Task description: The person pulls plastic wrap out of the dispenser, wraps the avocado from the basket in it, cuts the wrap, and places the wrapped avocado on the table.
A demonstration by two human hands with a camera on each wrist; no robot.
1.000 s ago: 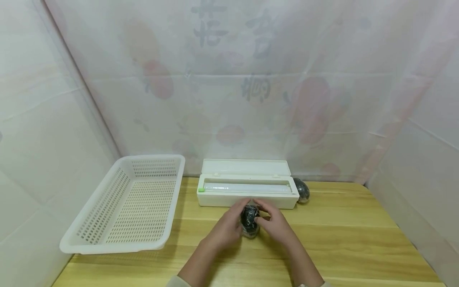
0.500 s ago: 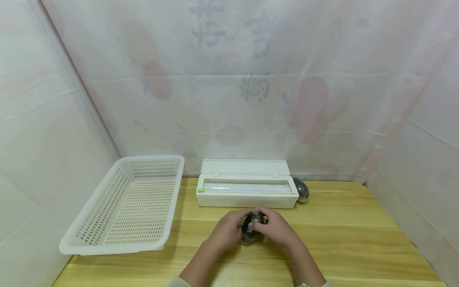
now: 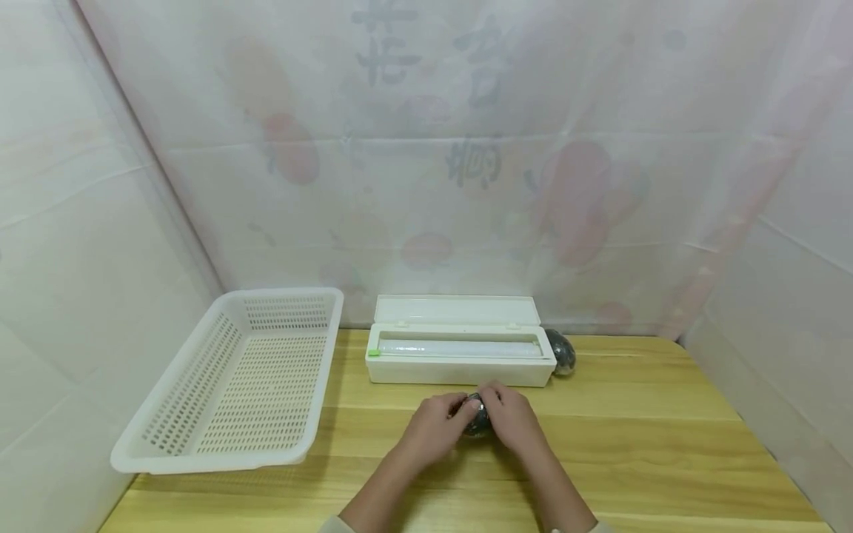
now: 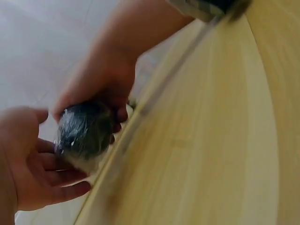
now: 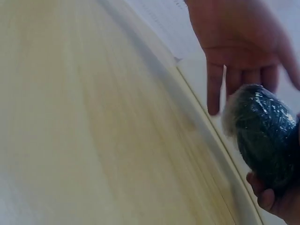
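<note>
A dark green, oval thing wrapped in clear film [image 3: 477, 423] is between the two hands, just above the table in front of the dispenser. My right hand [image 3: 513, 420] grips it from the side, its fingers curled round it in the right wrist view, where the wrapped thing [image 5: 265, 136] looks glossy and wrinkled. My left hand [image 3: 429, 429] is against its other side; in the left wrist view that hand's fingers [image 4: 63, 177] are extended and loose, beside and under the wrapped thing [image 4: 84, 133]. The hands partly hide it in the head view.
Behind the hands stands a white cling film dispenser [image 3: 460, 372], lid up, with a roll inside and a green slider [image 3: 374, 353]. A second dark wrapped thing [image 3: 562, 353] sits at its right end. A white slotted basket [image 3: 313, 400] is on the left of the wooden table [image 3: 653, 444].
The wrapped thing has been turned between the hands and moved slightly right. My left hand's hold has loosened, and more of the thing is covered by the hands in the head view.
</note>
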